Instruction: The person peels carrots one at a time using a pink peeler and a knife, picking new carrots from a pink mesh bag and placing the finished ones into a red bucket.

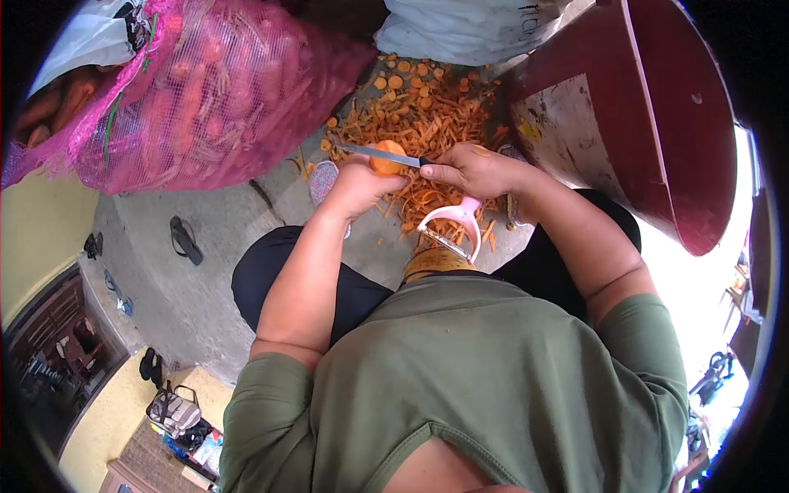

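Observation:
My left hand [360, 187] is closed around a carrot [387, 158], its pale orange cut end facing up. In my right hand [481, 172] is a knife [382, 154] with a black handle; its blade lies across the carrot and points left. A pink Y-shaped peeler [457, 215] sticks out below the same hand, its handle running in under the fingers and its head toward my body. Beneath both hands, a heap of carrot peelings [419, 115] with round cut ends covers the floor.
A pink mesh sack [205, 99] full of carrots lies at upper left. A large dark red tub [690, 107] stands tilted at the right. A white sack [468, 29] sits behind the peelings. Sandals [185, 241] lie on the concrete floor [189, 304] at left.

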Demonstrator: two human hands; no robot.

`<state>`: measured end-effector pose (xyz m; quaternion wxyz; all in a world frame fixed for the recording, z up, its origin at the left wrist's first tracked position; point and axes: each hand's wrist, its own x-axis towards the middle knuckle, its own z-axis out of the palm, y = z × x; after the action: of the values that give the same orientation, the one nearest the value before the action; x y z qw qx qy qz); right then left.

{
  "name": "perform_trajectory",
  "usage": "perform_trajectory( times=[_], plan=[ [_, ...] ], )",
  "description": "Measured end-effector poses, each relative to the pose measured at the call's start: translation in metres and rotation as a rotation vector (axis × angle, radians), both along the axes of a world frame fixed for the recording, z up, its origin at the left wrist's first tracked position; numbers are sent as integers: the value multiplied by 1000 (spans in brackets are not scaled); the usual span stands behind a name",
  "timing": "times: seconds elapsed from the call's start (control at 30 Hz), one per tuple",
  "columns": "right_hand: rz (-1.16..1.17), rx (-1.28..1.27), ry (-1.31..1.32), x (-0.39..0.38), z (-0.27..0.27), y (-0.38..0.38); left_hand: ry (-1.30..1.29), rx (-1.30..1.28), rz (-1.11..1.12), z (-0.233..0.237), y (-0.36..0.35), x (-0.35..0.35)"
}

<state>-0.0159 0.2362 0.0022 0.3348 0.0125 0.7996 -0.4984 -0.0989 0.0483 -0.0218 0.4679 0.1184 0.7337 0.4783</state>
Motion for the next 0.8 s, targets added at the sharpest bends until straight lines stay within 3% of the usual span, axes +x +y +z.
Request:
perform_trajectory(
  times=[0.3, 0.4, 0.53, 0.63, 0.8],
  plan=[
    [23, -2, -41, 1, -10, 1, 88, -113, -101, 3, 2, 0],
    [-52, 105, -24, -1, -31, 5, 216, -5, -103, -11, 1, 12],
    [-182, -4, -139, 0, -36, 1, 306, 25, -23, -10, 2, 10],
    [-136, -46, -44, 0, -20, -5, 244, -23, 43, -3, 1, 5],
    [-16, -22, -44, -2, -6, -9, 216, -59, -36, -7, -3, 1]
  ],
)
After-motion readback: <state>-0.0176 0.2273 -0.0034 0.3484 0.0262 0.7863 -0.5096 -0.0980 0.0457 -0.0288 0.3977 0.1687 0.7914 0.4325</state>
